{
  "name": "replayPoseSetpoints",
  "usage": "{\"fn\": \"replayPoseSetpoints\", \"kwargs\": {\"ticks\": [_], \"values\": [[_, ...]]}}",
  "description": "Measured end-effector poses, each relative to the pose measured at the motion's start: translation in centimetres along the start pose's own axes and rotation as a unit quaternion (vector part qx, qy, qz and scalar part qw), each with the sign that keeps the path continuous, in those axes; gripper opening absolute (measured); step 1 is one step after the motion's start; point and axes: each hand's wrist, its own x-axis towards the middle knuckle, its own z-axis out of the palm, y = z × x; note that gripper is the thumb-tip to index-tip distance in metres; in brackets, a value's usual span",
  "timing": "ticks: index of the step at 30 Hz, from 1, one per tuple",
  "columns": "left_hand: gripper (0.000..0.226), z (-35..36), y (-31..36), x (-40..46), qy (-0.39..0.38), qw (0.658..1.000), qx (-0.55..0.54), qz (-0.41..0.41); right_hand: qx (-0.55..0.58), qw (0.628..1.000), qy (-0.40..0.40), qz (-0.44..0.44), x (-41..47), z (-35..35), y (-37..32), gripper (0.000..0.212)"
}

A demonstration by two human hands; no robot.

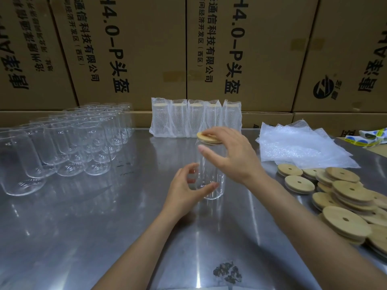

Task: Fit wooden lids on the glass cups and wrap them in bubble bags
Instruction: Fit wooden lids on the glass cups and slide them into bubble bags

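Cup (211, 174) upright, frame centre; right hand (232, 151) above, fingers flat pressing lid (204, 136) onto its rim; left hand (186, 185) loosely cupping its base.

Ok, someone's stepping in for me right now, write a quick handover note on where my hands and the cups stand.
Left hand: curled round the base of the glass cup standing mid-table.
Right hand: pressing a wooden lid onto that cup's mouth; whether it is fully seated cannot be told.
Done: five wrapped cups in a row at the back.
Left: bag this cup from the bubble bags at right, then lid and wrap the bare cups at left. Spare lids lie piled at right.
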Motion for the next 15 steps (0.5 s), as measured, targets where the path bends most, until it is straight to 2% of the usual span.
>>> {"fn": "replayPoseSetpoints", "kwargs": {"ticks": [3, 5, 8, 10, 15], "values": [[0.068, 0.0, 0.0, -0.1, 0.004, 1.000, -0.009, -0.005, 0.140, 0.982, 0.085, 0.098, -0.3, 0.3, 2.4, 0.033], [0.068, 0.0, 0.0, -0.1, 0.003, 1.000, -0.012, -0.010, 0.119, 0.966, 0.120, 0.194, -0.5, 0.6, 5.5, 0.027], [0.068, 0.0, 0.1, -0.1, -0.002, 1.000, -0.010, -0.011, -0.056, 0.953, 0.011, 0.297, -1.5, 1.1, 10.2, 0.035], [0.071, 0.0, 0.1, -0.1, -0.002, 1.000, -0.006, -0.012, -0.152, 0.921, -0.071, 0.350, -2.5, 1.3, 12.2, 0.040], [0.074, 0.1, 0.0, 0.2, -0.008, 1.000, 0.000, -0.013, -0.231, 0.868, -0.177, 0.403, -3.0, 1.4, 14.2, 0.050]]}}
